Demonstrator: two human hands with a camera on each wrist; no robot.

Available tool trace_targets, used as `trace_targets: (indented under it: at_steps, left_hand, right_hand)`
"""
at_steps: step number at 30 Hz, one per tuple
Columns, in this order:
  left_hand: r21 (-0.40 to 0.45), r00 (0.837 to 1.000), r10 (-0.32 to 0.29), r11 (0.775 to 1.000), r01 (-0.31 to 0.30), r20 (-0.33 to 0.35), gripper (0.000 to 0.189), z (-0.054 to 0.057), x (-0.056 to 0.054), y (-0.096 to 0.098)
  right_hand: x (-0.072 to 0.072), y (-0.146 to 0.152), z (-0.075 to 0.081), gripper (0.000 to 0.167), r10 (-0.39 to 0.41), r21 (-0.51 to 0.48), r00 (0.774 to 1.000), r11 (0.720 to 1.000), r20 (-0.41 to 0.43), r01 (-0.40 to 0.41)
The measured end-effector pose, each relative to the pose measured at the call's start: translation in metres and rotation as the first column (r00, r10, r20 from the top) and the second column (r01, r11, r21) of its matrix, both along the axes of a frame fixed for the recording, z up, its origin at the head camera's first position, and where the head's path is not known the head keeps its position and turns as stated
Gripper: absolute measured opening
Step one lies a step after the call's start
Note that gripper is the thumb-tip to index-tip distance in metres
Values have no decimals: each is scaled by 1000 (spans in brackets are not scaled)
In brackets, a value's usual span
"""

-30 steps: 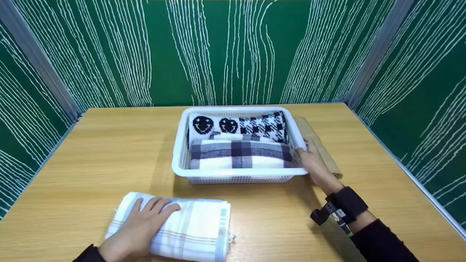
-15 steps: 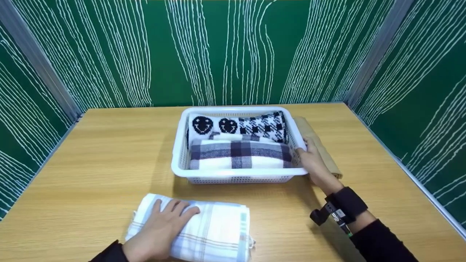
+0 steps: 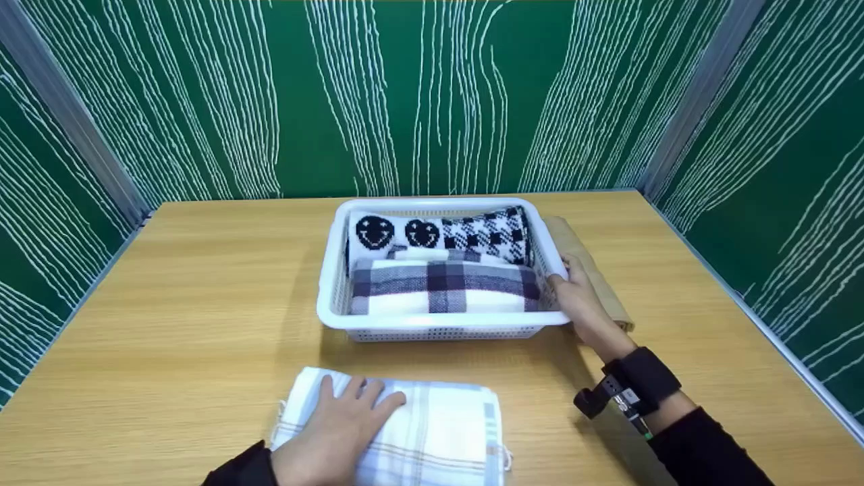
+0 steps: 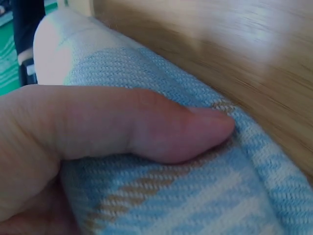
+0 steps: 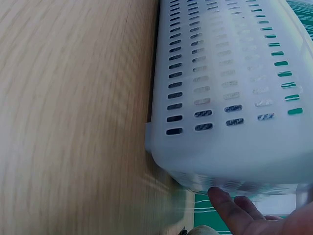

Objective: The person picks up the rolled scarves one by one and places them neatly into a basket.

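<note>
Cloth (image 3: 445,425) shifted right, left hand (image 3: 343,424) atop, wrist label (image 3: 630,396) illegible

The table (image 3: 202,283) gives passage left of the basket (image 3: 442,320), whose raised walls (image 3: 445,333) obstruct.

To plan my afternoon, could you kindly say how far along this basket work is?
Apparently done: a purple plaid cloth and a smiley cloth lie in the white basket. In hand: the left hand rests on a folded light cloth; the right hand holds the basket's rim. Probably left: adding that cloth, perhaps the tan bundle outside.
</note>
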State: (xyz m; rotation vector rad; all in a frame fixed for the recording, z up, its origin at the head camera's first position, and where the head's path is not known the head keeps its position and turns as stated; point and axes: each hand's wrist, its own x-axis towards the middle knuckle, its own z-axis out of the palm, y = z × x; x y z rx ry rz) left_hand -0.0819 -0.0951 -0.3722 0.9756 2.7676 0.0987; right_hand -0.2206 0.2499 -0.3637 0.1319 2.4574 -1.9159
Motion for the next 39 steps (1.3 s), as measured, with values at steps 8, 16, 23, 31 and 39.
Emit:
trace_targets:
  at_steps: [8,16,23,31,39]
  left_hand:
    - [-55,987,51,998,-43,151,109,3,-5,23]
    - [-95,999,33,995,-29,37,111,2,1,44]
    - [-85,1000,7,996,-9,-23,109,1,3,55]
    - [-71,1000,19,997,-20,-13,110,1,0,65]
    - [-69,999,43,997,-43,-3,110,1,-3,69]
  right_hand:
    - [1,0,1,54,6,-24,1000,1000,13,-5]
    - [0,1,0,54,2,-26,1000,1000,15,-2]
    - [0,0,0,54,0,-31,1000,1000,-3,-1]
    - [2,0,-1,51,-3,-14,1000,1000,-11,3]
    - [2,1,-1,52,10,-45,1000,999,3,-10]
